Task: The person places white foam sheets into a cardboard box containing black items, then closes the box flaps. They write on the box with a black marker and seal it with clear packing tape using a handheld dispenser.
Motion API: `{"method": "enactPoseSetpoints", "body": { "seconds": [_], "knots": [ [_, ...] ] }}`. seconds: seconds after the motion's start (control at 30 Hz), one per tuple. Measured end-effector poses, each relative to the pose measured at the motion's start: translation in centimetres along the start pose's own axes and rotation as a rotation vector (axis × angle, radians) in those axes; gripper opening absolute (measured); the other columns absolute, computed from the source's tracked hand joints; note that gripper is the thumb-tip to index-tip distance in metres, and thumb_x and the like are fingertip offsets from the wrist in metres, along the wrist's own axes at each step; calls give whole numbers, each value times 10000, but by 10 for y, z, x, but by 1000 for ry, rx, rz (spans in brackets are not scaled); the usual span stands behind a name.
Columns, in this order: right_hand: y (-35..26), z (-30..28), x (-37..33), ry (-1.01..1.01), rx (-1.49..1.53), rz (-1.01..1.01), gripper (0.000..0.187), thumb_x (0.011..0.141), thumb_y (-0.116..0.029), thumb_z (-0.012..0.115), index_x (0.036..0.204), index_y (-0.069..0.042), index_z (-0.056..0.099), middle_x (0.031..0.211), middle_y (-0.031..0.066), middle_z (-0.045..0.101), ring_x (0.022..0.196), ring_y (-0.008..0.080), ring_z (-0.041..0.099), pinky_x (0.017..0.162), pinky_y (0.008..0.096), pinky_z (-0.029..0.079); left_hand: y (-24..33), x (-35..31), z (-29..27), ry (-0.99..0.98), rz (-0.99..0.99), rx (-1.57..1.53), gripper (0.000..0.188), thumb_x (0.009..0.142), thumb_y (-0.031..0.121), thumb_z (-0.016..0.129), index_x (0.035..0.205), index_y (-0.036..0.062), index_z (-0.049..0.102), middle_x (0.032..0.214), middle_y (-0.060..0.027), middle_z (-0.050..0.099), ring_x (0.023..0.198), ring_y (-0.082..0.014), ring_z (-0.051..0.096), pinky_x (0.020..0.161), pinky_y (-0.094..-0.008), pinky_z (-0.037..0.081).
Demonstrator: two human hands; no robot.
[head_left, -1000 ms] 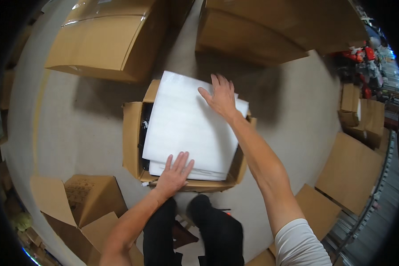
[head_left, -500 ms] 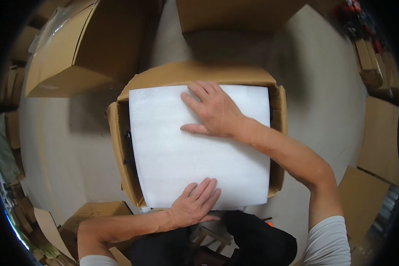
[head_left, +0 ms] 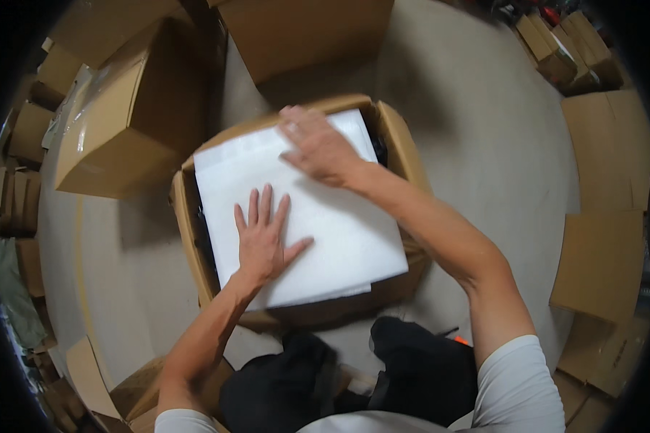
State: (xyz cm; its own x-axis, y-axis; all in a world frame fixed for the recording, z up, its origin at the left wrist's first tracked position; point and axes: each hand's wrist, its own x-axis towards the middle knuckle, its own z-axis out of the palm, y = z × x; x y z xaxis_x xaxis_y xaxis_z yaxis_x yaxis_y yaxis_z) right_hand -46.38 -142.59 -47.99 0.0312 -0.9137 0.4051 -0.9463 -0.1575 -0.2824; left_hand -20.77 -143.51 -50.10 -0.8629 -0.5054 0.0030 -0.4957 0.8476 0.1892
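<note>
A white foam sheet [head_left: 332, 242] lies over the top of an open cardboard box [head_left: 402, 155] in front of me. My left hand [head_left: 262, 242] rests flat on the left part of the sheet, its fingers spread and pointing away from me. Toward the far edge of the sheet is my right hand [head_left: 319, 148], somewhat blurred, with its fingers stretched out and nothing in them. Dark contents show at the sides between sheet and box wall; what they are is mostly hidden.
A large closed carton [head_left: 115, 123] stands at the far left, and another big carton [head_left: 307, 36] beyond the box. Flat cardboard pieces [head_left: 599, 263] lie along the right side. A smaller open carton [head_left: 141, 386] sits at the lower left.
My left hand has moved from the sheet's near edge up onto its left part. The right hand has shifted toward the far edge. The view has turned, and the sheet sits farther in.
</note>
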Motion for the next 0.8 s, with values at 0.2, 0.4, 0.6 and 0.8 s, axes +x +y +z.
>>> {"method": "enactPoseSetpoints", "body": {
  "seconds": [0.2, 0.4, 0.6, 0.8],
  "knots": [
    [4, -58, -184, 172, -53, 761, 635, 1034, -407, 593, 1465, 51, 505, 1565, 278, 446, 1451, 432, 414, 1238, 498, 297, 11, 8, 12, 29, -105, 50, 951, 923, 736, 594, 1608, 100, 420, 1721, -220, 223, 1600, -433, 140, 1236, -704, 67],
    [-50, -60, -303, 579, 710, 1538, 738, 1028, -490, 600, 1437, 113, 481, 1547, 302, 448, 1414, 439, 449, 1192, 492, 346, 0, 13, 0, -24, -83, -24, 1094, 859, 799, 625, 1624, 62, 364, 1708, -288, 183, 1594, -480, 107, 1240, -708, 63],
    [-78, -73, -299, 448, 228, 1409, 832, 1011, -544, 636, 1412, 164, 465, 1543, 323, 436, 1381, 461, 477, 1148, 491, 400, 52, -52, -15, -200, 281, -25, 1086, 782, 583, 856, 1613, 81, 370, 1684, -287, 243, 1575, -464, 203, 1274, -631, 167],
    [-122, -84, -258, 239, 61, 412, 756, 953, -442, 736, 1476, 46, 490, 1574, 320, 392, 1466, 456, 396, 1220, 529, 317, 41, -48, 10, 164, 207, -26, 636, 917, 364, 770, 1434, 40, 591, 1561, -235, 483, 1478, -413, 416, 1189, -588, 335]
  ]
}}
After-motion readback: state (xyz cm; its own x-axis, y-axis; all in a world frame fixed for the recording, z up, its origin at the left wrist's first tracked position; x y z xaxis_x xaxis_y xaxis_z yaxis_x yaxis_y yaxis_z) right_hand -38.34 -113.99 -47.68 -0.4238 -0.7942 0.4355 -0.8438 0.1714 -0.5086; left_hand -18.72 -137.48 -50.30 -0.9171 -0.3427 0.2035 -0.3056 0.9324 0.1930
